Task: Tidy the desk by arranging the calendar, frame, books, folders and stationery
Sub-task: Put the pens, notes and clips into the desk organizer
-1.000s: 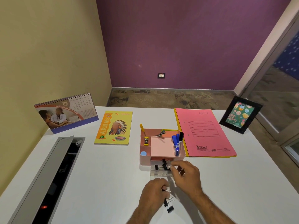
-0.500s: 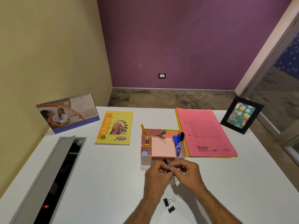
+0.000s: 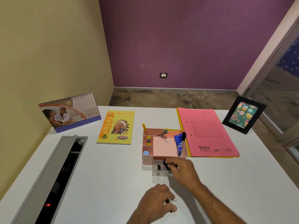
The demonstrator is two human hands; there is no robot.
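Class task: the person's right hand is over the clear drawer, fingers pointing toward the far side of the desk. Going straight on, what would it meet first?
Most likely the front wall of the pink organiser, just beyond the right hand and the clear drawer; depth is uncertain.

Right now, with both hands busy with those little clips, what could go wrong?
The right hand is dropping a binder clip into the clear drawer pulled out of the pink organiser; a nudge might shove the drawer or tip the markers. The left hand grips the clips on the desk; one could slip away.
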